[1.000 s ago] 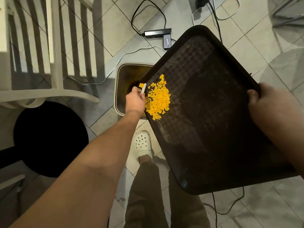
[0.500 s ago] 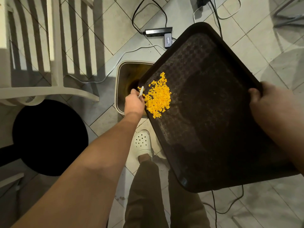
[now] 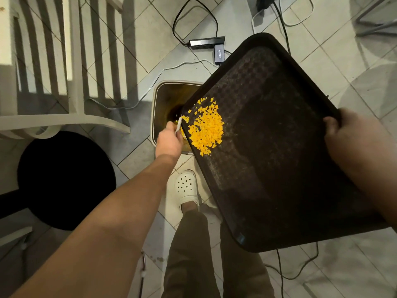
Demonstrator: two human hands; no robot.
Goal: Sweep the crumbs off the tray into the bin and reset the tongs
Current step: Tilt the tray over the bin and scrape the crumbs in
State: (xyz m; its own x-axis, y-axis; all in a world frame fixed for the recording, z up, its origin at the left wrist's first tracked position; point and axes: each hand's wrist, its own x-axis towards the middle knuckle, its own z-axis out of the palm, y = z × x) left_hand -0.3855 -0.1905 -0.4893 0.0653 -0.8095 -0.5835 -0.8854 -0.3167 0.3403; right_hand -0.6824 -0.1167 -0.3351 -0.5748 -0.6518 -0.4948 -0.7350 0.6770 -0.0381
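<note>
Looking down, we see the tiled floor (image 3: 214, 16) as the widest thing, crossed by cables (image 3: 193, 11) that run to a dark power strip (image 3: 207, 42) above the tray. A white slatted chair (image 3: 75, 61) fills the upper left, and a round black stool seat (image 3: 64, 179) lies below it.

Next comes the dark textured tray (image 3: 279, 147), which we hold tilted with its left edge lowered over the bin. Our right hand (image 3: 354, 143) grips the tray's right rim, thumb curled over the edge onto the upper face and the rest of the hand behind it. Our left arm reaches forward from the lower left, and the left hand (image 3: 169, 140) sits at the tray's low edge with its fingers curled round a thin white stick-like tool (image 3: 178, 124), whose tip touches that edge; we cannot tell what the tool is.

Under the tray's lowered edge stands the pale rectangular bin (image 3: 156, 104), open at the top, partly covered by the tray, with a dark brownish inside. Our leg in olive trousers (image 3: 189, 254) ends in a white perforated clog (image 3: 185, 187) just below the bin.

Smallest are the yellow crumbs (image 3: 206, 127), heaped close together on the tray beside the left hand, a few strays reaching the rim.
</note>
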